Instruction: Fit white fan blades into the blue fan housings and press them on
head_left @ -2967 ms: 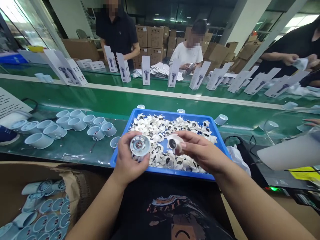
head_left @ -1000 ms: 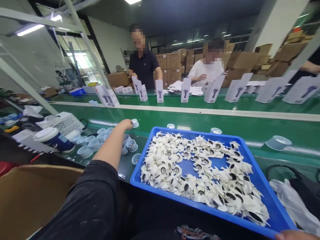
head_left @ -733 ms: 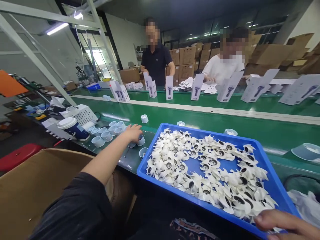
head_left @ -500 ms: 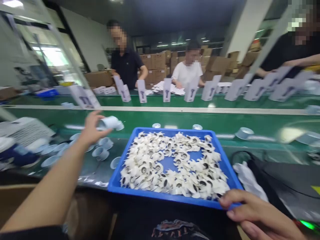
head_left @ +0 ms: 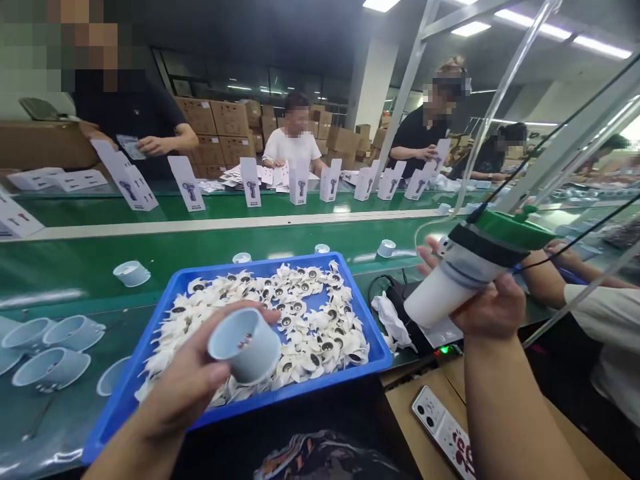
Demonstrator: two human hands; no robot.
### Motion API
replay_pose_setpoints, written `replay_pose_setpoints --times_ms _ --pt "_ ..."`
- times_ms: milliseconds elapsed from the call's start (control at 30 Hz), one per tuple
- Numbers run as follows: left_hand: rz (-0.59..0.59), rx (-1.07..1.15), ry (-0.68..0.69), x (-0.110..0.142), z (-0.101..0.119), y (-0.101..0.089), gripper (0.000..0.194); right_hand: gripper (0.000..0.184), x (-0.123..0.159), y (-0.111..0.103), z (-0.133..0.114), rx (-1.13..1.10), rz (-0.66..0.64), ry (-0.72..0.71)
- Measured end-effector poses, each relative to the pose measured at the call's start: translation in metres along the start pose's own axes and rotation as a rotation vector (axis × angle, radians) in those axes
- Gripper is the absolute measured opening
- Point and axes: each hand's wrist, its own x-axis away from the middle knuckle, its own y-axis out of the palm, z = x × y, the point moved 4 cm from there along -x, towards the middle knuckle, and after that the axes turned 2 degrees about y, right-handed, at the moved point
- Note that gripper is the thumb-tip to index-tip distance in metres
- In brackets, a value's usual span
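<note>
My left hand is closed around a light blue plastic cup-shaped housing, its open end tilted towards me with small metal-looking pins inside. It is over a blue tray heaped with white fan impellers. At the right, my right hand grips a white dispenser cylinder, tilted, with a black band and a green cap. The palm and thumb are under it; fingertips show behind its far side.
More blue housings lie on the left of the bench, others on the green conveyor. Printed white boxes stand along the far side, with co-workers behind. A phone lies on cardboard at lower right. A clear tube hangs above the cylinder.
The view has swung right. My left hand has brought the housing from the conveyor side to over the tray. My right hand has left the tray's corner and taken hold of the dispenser cylinder.
</note>
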Motion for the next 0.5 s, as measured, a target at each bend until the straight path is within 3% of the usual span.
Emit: replay_pose_setpoints --times_ms 100,233,367,500 --pt "-0.168 -0.072 -0.019 0.009 -0.016 0.025 0.065 0.07 -0.002 0.026 0.0 -0.162 -0.191 0.237" --pt "-0.214 -0.571 -0.017 0.012 -0.022 0.044 0.072 0.079 0.004 0.074 -0.013 -0.355 -0.224 0.328" --pt "-0.257 -0.777 0.207 0.003 -0.011 0.079 0.064 0.075 0.005 0.124 -0.037 -0.577 -0.182 0.407" --pt "-0.24 -0.762 0.402 -0.002 0.0 0.098 0.049 0.064 0.003 0.146 -0.059 -0.616 -0.177 0.355"
